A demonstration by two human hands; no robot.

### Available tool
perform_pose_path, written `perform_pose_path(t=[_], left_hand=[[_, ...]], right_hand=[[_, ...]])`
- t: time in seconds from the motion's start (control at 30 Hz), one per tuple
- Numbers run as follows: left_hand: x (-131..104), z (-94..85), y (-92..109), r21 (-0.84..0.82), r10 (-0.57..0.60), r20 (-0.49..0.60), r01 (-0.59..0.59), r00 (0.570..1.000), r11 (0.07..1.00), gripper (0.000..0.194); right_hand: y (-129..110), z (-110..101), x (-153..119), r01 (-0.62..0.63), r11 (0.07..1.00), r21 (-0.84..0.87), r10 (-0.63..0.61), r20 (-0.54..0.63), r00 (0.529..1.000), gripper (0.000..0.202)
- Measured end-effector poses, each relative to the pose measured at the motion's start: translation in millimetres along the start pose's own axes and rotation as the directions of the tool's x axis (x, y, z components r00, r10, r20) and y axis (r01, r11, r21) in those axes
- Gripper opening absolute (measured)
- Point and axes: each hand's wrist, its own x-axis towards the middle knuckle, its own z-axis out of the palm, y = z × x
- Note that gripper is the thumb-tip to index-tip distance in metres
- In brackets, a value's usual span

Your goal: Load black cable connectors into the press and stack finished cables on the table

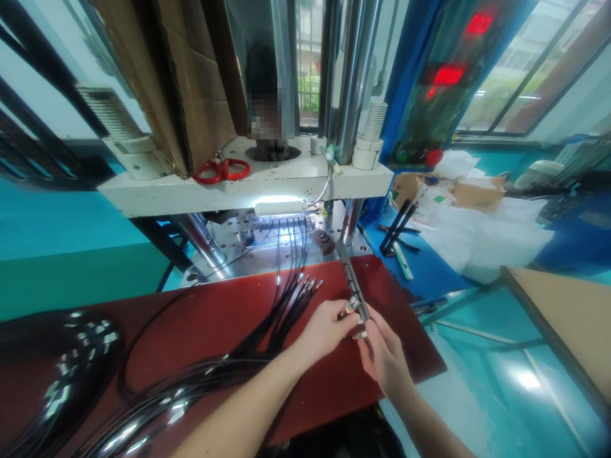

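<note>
Taking the hands as the clock's centre, we see the left hand (328,329) with thumb and fingers pinched around small metal-tipped connectors (352,306), and the right hand (386,351) curled closed about the near end of a slotted metal bar (351,276), which points towards eleven o'clock over the red worktop (205,318). Loose cable ends (308,284) lie at ten o'clock; the lit press bed (261,240) stands beyond. We judge the step in hand to be fitting connectors to the bar; the next move would call for a steady right-hand grip while the left aligns each tip. Exact finger contact is partly hidden.
</note>
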Motion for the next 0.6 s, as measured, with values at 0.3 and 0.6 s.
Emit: perform_pose_path(t=[0.3, 0.6], left_hand=[[-0.6, -5.7, 7.6, 0.096, 0.014, -0.087, -0.005, 0.996, 0.995, 0.022], [1.6, -3.6, 7.6, 0.013, -0.128, -0.049, 0.129, 0.991, 0.992, 0.026]], right_hand=[[7.5, -9.9, 1.1, 0.029, 0.995, 0.097, -0.027, -0.016, 1.000, 0.051], [-1.8, -3.1, -3.2, 0.025, 0.999, 0.041, -0.025, 0.003, 1.000, 0.052]])
